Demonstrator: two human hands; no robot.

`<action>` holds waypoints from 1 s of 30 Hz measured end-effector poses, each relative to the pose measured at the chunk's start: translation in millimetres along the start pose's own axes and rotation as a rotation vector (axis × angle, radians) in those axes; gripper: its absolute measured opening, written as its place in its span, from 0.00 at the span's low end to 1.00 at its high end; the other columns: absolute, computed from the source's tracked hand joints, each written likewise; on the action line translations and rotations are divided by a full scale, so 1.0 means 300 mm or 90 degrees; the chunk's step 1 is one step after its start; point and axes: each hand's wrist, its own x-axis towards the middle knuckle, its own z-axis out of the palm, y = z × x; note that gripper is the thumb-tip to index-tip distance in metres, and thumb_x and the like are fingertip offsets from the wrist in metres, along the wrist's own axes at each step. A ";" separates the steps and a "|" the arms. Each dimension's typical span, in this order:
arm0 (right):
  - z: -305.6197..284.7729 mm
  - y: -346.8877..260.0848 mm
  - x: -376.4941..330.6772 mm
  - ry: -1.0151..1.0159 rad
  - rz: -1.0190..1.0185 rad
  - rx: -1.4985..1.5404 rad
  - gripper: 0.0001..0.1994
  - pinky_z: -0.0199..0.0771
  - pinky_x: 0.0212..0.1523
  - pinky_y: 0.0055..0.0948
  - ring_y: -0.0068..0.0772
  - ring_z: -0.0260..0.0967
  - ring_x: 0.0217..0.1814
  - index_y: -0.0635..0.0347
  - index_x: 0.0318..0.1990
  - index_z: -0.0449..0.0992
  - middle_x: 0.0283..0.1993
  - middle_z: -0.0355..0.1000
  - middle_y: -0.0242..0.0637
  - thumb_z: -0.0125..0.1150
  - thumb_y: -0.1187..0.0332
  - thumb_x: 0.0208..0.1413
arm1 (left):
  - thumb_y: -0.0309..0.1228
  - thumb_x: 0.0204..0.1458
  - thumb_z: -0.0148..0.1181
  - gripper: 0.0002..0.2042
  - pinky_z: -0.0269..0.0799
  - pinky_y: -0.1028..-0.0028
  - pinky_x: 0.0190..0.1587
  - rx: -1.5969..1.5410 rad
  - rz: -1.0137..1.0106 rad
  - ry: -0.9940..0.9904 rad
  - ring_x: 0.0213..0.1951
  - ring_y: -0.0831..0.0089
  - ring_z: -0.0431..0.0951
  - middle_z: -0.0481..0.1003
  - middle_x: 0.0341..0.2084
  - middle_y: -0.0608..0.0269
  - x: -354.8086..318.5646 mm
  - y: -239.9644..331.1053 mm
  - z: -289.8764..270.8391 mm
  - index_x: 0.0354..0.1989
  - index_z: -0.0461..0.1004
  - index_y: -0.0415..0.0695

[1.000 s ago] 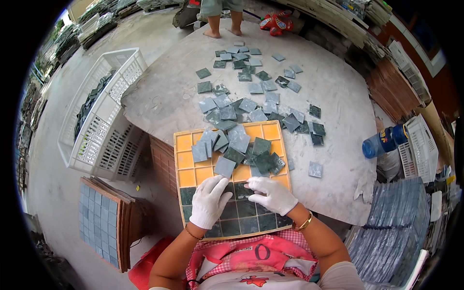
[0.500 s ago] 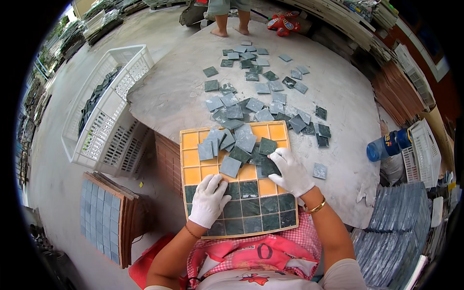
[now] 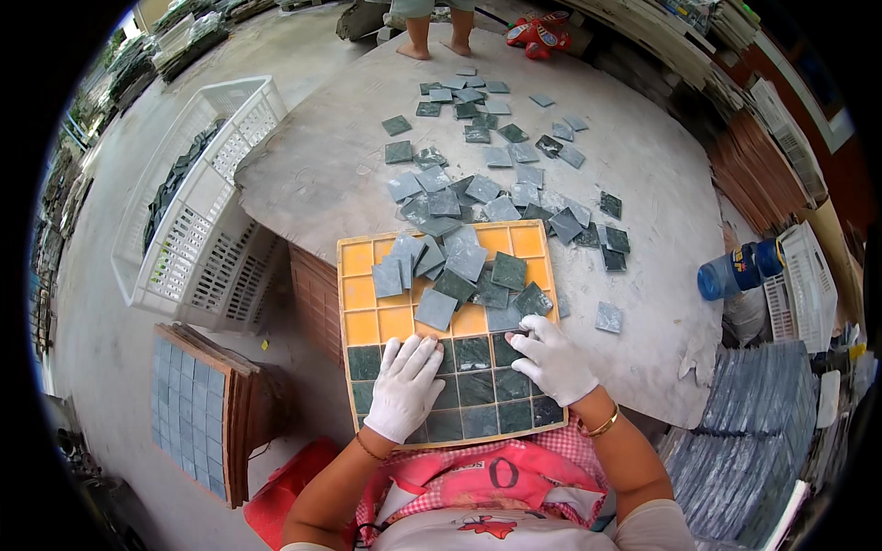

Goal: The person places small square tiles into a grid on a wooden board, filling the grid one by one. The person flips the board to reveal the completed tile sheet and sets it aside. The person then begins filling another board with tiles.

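Two white-gloved hands on the yellow square grid tray (image 3: 360,260) at the round grey stone counter (image 3: 322,174) edge. Left hand (image 3: 404,386) flat, fingers spread over seated dark green square tiles (image 3: 476,387). Right hand (image 3: 553,360) fingers open, tips touching a loose grey-green tile (image 3: 504,319) mid-tray.

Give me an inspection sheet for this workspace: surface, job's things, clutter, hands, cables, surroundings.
Surface: round grey stone table, chipped at its near edge.
Job's things: yellow grid tray with its near rows filled with dark green tiles; loose grey-green tiles heaped on its far half.
Clutter: more loose tiles scattered over the table; blue bottle at its right edge.
Hands: left hand and right hand, both in white gloves, flat on the laid tiles.
Cables: nothing seen.
Surroundings: white crates left, stacked tile sheets, a person's bare feet beyond the table.
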 end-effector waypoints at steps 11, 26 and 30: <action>0.047 -0.043 0.020 0.020 -0.041 -0.135 0.10 0.71 0.45 0.36 0.41 0.67 0.45 0.57 0.39 0.71 0.46 0.65 0.39 0.59 0.73 0.47 | 0.32 0.43 0.62 0.27 0.50 0.56 0.64 -0.055 -0.002 -0.079 0.62 0.57 0.60 0.64 0.58 0.54 -0.132 0.121 -0.003 0.55 0.67 0.40; 0.051 -0.177 0.126 -0.032 0.022 -0.052 0.16 0.71 0.39 0.40 0.48 0.69 0.40 0.59 0.38 0.67 0.39 0.67 0.44 0.65 0.67 0.44 | 0.27 0.41 0.65 0.28 0.65 0.62 0.56 -0.200 -0.093 0.092 0.56 0.54 0.66 0.67 0.53 0.51 -0.138 0.127 -0.038 0.55 0.67 0.41; 0.003 -0.228 0.103 -0.008 -0.074 0.145 0.08 0.70 0.33 0.40 0.48 0.70 0.33 0.58 0.36 0.68 0.30 0.70 0.41 0.59 0.70 0.50 | 0.29 0.44 0.66 0.30 0.69 0.67 0.50 -0.358 -0.177 0.068 0.48 0.56 0.74 0.73 0.46 0.53 -0.030 0.100 -0.035 0.57 0.63 0.40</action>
